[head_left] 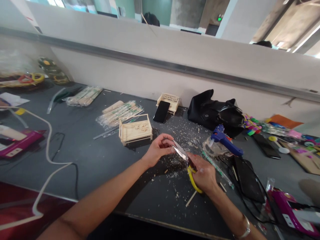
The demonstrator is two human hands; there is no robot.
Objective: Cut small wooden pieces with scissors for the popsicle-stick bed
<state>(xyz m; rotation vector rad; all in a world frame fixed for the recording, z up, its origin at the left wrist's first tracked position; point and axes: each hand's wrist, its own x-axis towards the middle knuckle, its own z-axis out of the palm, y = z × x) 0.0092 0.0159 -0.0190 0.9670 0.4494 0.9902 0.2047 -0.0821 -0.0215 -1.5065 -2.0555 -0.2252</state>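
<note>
My right hand is closed around the yellow handles of a pair of scissors, whose blades point up and to the left. My left hand has its fingers curled in a pinch right at the blade tips; whatever it holds there is too small to make out. Pale wood crumbs lie scattered on the dark table under both hands. Beyond my left hand stands a small bed-like frame of thin wooden sticks with a few bits on top. A loose stick lies below the scissors.
Behind are a phone leaning on a small stick-built bench, bagged wooden sticks and a black bag. On the right sit a blue glue gun, cables and another phone. A white cable crosses the left side.
</note>
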